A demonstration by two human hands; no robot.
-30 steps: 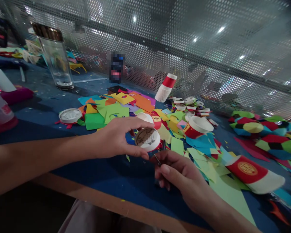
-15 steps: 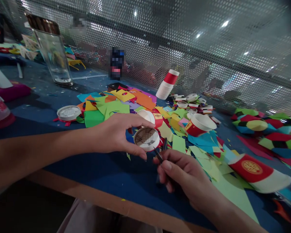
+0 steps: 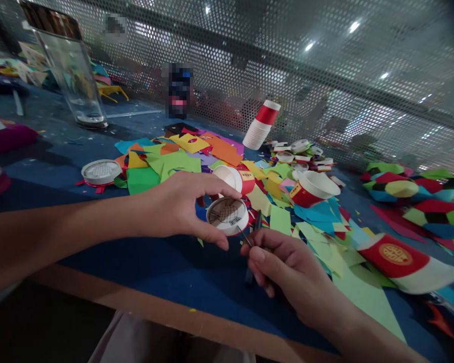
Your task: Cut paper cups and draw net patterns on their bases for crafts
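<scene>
My left hand [image 3: 185, 206] pinches the rim of a paper cup base [image 3: 229, 214], a shallow white round cut from a cup. Its flat face is turned up and bears black line drawing and some lettering. My right hand [image 3: 280, 257] is closed round a thin, dark pen [image 3: 245, 238], whose tip is at the lower right edge of the cup base. A second dark stick [image 3: 258, 222] shows behind the right fingers; I cannot tell whether it is held too. Just behind the left fingers, a red and white paper cup [image 3: 245, 181] lies on its side.
Coloured paper scraps [image 3: 181, 164] spread over the blue table [image 3: 144, 272]. Another drawn cup base [image 3: 101, 172] lies left. A glass bottle [image 3: 70, 75], a cup stack [image 3: 263, 126], several cut cup rings [image 3: 300, 154], and a cut red cup [image 3: 404, 259] stand or lie around.
The view has shifted slightly, so the items at the left sit further left and higher. Both hands keep their grips; the cup base has tilted a little, its face now paler.
</scene>
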